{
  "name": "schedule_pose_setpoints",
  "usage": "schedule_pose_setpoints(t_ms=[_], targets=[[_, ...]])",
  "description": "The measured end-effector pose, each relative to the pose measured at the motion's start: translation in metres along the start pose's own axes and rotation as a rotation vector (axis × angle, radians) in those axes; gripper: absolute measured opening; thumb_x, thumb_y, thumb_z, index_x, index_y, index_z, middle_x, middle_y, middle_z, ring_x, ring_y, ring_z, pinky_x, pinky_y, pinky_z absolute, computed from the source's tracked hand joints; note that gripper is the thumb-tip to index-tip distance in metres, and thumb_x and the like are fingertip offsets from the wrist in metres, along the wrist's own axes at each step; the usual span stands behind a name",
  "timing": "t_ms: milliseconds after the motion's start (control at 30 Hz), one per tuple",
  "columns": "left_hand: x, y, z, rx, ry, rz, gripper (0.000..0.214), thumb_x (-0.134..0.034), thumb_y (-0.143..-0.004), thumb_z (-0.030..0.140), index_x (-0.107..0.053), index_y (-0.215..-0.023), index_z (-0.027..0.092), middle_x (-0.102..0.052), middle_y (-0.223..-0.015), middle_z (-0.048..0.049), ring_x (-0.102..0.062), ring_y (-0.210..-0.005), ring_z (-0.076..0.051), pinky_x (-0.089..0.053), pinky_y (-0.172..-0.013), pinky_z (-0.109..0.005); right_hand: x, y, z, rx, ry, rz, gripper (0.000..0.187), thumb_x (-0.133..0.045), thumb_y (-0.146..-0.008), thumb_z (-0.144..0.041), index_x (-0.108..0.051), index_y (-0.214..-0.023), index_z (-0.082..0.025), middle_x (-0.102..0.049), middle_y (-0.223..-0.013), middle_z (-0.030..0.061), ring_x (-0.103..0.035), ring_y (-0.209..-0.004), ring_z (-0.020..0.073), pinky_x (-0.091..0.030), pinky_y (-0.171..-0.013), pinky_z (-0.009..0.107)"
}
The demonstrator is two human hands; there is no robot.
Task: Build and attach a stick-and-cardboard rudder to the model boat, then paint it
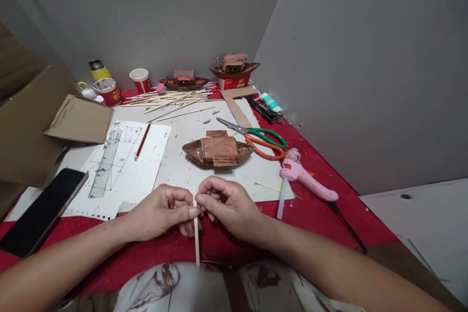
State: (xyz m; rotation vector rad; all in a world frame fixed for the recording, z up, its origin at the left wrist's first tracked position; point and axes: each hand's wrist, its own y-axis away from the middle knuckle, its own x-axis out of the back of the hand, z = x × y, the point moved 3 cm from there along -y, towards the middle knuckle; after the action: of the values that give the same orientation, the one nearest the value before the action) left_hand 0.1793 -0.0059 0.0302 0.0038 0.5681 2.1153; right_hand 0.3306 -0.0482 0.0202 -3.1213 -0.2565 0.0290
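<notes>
At the frame's lower centre, the left hand (164, 211) and right hand (228, 206) both pinch a pale wooden strip (197, 241) near its upper end; a brown model boat (219, 150) sits mid-frame.

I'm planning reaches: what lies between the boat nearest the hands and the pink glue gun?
In the head view, scissors lie between boat and glue gun, handles toward it.
</notes>
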Motion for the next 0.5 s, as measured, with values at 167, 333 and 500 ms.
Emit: schedule_pose_setpoints(t_ms=[167, 333, 500], targets=[[0.004, -0.001, 0.001, -0.032, 0.055, 0.027, 0.031, -0.074, -0.080, 0.042, -0.065, -0.077, 0.012, -0.073, -0.067, -0.0057, -0.067, -0.059, -0.013, -0.054, -0.060, -0.023, -0.001, 0.002, -0.002, 0.026, 0.024, -0.040, 0.020, -0.055, -0.091, -0.033, -0.050, -0.079, -0.019, -0.048, -0.058, -0.0068, -0.044, -0.048, 0.0073, -0.035, -0.046, 0.020], [0.011, 0.000, 0.004, -0.086, 0.088, 0.088, 0.028, -0.074, -0.080, 0.038, -0.067, -0.079, 0.012, -0.073, -0.068, -0.0051, -0.066, -0.058, -0.010, -0.054, -0.061, -0.020, 0.003, 0.003, -0.006, 0.054, -0.011, 0.012, 0.024, -0.058, -0.091, -0.038, -0.049, -0.079, -0.019, -0.049, -0.057, -0.0071, -0.042, -0.046, 0.0069, -0.034, -0.046, 0.020], [0.012, -0.001, 0.004, -0.109, 0.078, 0.080, 0.023, -0.075, -0.081, 0.033, -0.066, -0.082, 0.012, -0.073, -0.071, -0.0047, -0.067, -0.060, -0.010, -0.053, -0.060, -0.019, 0.011, 0.003, -0.008, 0.120, 0.011, 0.100, 0.032, -0.052, -0.094, -0.045, -0.049, -0.074, -0.020, -0.047, -0.053, -0.0065, -0.044, -0.045, 0.0080, -0.036, -0.047, 0.022]])
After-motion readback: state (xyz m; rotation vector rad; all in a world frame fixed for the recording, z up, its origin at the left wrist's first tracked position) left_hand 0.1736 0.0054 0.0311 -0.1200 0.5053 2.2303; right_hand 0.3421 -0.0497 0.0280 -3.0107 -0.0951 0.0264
